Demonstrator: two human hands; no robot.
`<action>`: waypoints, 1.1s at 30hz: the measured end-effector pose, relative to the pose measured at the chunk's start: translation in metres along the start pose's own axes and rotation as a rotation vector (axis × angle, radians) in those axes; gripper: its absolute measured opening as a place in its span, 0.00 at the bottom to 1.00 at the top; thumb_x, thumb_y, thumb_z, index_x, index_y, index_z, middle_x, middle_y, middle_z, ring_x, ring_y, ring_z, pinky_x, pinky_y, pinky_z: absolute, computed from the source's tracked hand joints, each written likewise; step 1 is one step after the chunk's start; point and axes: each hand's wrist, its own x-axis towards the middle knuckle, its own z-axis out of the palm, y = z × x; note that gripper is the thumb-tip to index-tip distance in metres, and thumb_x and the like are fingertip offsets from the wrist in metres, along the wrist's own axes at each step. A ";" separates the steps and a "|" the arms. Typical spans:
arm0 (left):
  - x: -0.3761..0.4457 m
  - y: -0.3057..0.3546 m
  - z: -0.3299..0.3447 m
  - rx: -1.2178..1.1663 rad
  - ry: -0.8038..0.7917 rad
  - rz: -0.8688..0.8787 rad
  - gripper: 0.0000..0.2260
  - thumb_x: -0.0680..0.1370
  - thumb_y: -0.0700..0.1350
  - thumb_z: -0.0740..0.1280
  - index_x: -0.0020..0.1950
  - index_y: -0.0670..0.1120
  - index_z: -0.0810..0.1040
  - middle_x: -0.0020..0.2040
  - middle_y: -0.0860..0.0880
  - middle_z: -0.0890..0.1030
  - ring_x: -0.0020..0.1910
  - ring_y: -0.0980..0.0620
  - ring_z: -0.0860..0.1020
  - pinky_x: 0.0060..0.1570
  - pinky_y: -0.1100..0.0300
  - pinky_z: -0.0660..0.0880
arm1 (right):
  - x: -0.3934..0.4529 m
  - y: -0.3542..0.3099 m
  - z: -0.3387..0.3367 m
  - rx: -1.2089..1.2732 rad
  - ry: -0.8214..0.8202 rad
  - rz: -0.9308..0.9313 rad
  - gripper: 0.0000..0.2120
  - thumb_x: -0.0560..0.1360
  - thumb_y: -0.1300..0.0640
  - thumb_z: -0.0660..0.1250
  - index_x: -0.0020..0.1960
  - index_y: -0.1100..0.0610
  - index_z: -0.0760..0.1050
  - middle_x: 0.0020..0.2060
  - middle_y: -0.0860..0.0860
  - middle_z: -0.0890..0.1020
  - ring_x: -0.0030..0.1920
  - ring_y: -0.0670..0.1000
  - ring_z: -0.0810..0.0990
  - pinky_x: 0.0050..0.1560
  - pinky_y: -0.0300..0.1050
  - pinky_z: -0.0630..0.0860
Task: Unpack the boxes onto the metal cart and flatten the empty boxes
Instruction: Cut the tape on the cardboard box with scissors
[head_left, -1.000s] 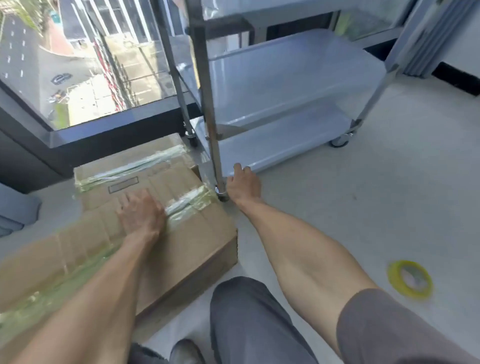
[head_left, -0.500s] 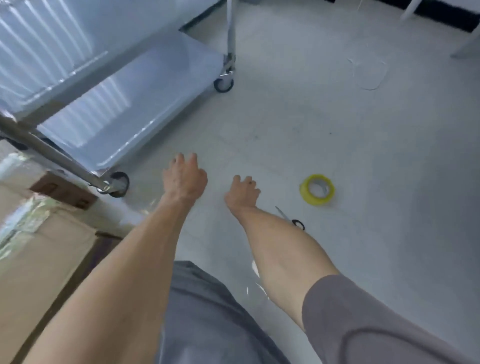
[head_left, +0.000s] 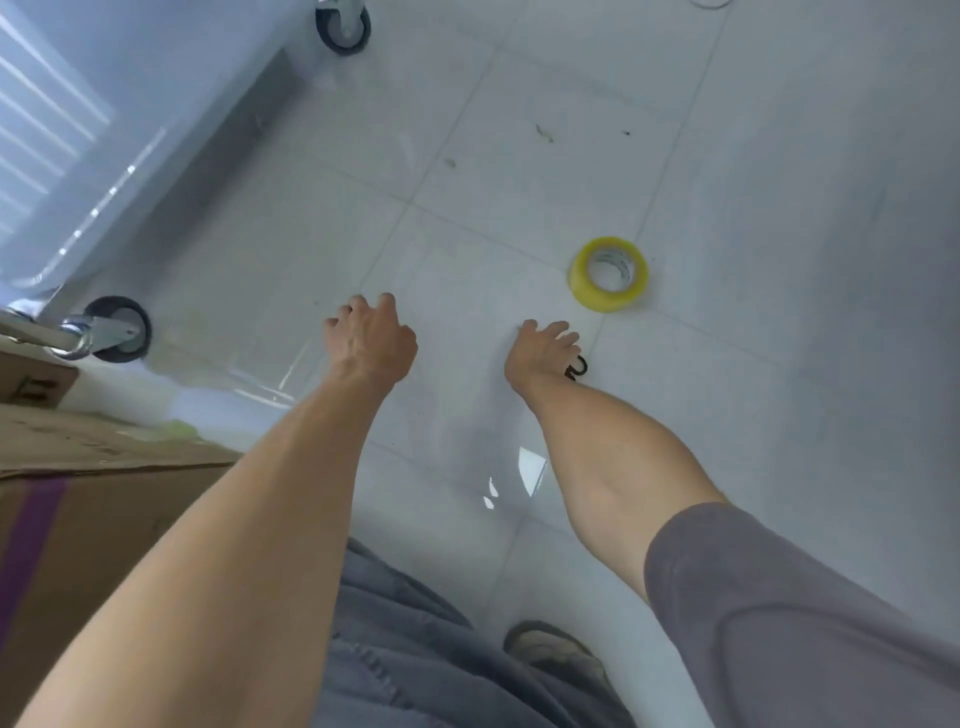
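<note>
A taped cardboard box (head_left: 93, 499) with a purple stripe stands at the lower left, only partly in view. The metal cart's lowest shelf (head_left: 104, 130) fills the upper left, with its near wheel (head_left: 122, 328) on the floor tiles. My left hand (head_left: 371, 343) hangs over the bare floor with loosely curled fingers and holds nothing. My right hand (head_left: 543, 348) reaches down to the floor, fingers spread over a pair of scissors (head_left: 577, 367). Only a black handle loop of the scissors shows beside the hand.
A yellow roll of packing tape (head_left: 609, 274) lies on the tiles just beyond my right hand. A second cart wheel (head_left: 343, 23) is at the top. A clear strip of film (head_left: 519, 473) glints on the floor under my right forearm. My shoe (head_left: 550, 649) is at the bottom.
My view has swung right, from the box and cart to the floor. My left hand left the box top. My right hand left the cart leg and moved to the scissors.
</note>
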 end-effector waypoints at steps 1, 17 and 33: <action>0.001 0.000 0.006 0.004 -0.008 0.012 0.12 0.81 0.47 0.59 0.61 0.43 0.71 0.58 0.39 0.74 0.59 0.39 0.73 0.58 0.48 0.67 | -0.001 -0.001 0.009 0.004 -0.030 0.027 0.30 0.79 0.57 0.59 0.78 0.54 0.52 0.75 0.68 0.51 0.74 0.70 0.54 0.71 0.61 0.59; -0.016 -0.055 -0.013 -0.176 -0.120 -0.090 0.17 0.80 0.46 0.59 0.69 0.44 0.69 0.62 0.42 0.72 0.59 0.40 0.74 0.50 0.51 0.68 | -0.069 -0.069 0.031 0.147 0.012 -0.114 0.14 0.77 0.65 0.62 0.62 0.59 0.70 0.59 0.56 0.75 0.63 0.56 0.70 0.54 0.48 0.71; -0.135 -0.177 -0.148 -1.550 0.267 -0.608 0.09 0.73 0.32 0.61 0.34 0.40 0.74 0.26 0.45 0.76 0.26 0.49 0.73 0.25 0.65 0.64 | -0.294 -0.299 -0.189 1.135 0.298 -0.652 0.13 0.73 0.68 0.58 0.53 0.64 0.77 0.47 0.61 0.83 0.49 0.62 0.78 0.45 0.46 0.66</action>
